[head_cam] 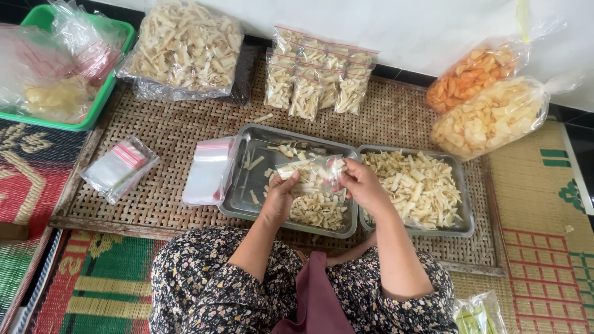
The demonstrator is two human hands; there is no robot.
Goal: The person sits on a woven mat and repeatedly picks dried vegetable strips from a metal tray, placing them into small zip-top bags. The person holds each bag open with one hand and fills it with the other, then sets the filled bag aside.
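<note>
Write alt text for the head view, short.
Both hands, left hand and right hand, hold a small clear bag of pale snack strips over a metal tray. A second tray of strips sits beside it on a woven mat.

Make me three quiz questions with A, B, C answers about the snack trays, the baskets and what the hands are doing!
1. Where do the two metal trays sit?
A. on a woven mat
B. in the green basket
C. on a chair

2. What colour is the basket at the far left?
A. blue
B. green
C. yellow

3. What is the small clear bag doing?
A. lying flat on the mat
B. hanging on the wall
C. held by both hands

Answers:
1 A, the woven mat shows under both.
2 B, its rim is green.
3 C, the left hand and right hand grip it above the tray.
</note>
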